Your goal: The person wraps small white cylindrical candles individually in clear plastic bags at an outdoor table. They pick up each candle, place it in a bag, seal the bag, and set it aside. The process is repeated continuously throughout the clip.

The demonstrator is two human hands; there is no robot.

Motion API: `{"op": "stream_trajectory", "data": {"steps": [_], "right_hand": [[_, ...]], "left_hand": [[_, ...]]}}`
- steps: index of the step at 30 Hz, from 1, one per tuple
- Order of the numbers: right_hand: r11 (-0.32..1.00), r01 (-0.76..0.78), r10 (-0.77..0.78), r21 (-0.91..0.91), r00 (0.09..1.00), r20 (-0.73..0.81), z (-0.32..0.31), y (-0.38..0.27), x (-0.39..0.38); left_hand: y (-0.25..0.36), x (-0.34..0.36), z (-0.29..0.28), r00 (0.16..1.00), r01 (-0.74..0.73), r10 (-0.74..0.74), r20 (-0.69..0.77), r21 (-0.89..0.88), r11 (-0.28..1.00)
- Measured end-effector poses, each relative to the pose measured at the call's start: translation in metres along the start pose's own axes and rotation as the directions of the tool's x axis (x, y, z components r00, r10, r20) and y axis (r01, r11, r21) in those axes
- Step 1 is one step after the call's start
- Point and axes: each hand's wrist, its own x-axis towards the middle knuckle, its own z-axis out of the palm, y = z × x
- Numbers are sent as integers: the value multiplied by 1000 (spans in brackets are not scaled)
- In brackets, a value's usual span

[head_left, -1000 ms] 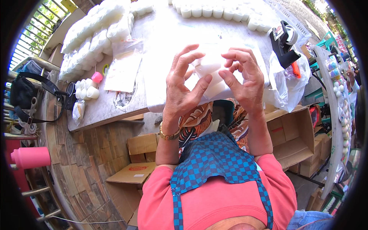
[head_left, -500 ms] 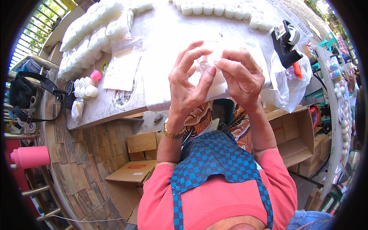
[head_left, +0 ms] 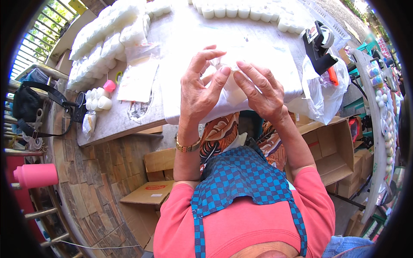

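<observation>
A clear plastic bag (head_left: pixel 234 95) with something whitish in it hangs between my hands, over the near edge of the white-covered table. My left hand (head_left: pixel 201 84) has thumb and forefinger closed on the bag's gathered top. Across from it, my right hand (head_left: pixel 263 91) holds the bag's right side with thumb and bent fingers; the other fingers are fairly straight. Glare washes out the film, so the contents are hard to make out. White cloth or sheet (head_left: pixel 275 69) lies under and beyond my hands.
Rows of white cup-shaped pieces (head_left: pixel 101 47) are stacked at the left and line the far edge (head_left: pixel 232 12). A black tape dispenser (head_left: pixel 320 49) and a white plastic bag (head_left: pixel 318 92) sit at the right. Cardboard boxes (head_left: pixel 331 148) stand below the table.
Both hands have moved slightly left. The right hand's fingers have straightened from a tight pinch and lie farther down along the bag; the left hand keeps its grip.
</observation>
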Motion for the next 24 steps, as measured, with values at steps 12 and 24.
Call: {"op": "stream_trajectory", "data": {"steps": [12,24], "right_hand": [[995,-97,97,19,995,-23,-8,-13,-7],[576,-815,737,-56,548,-395,-88,87,-40]], "left_hand": [[15,-1,11,999,33,-31,-14,153,988],[3,-9,8,1000,-11,12,-11,86,996]]}}
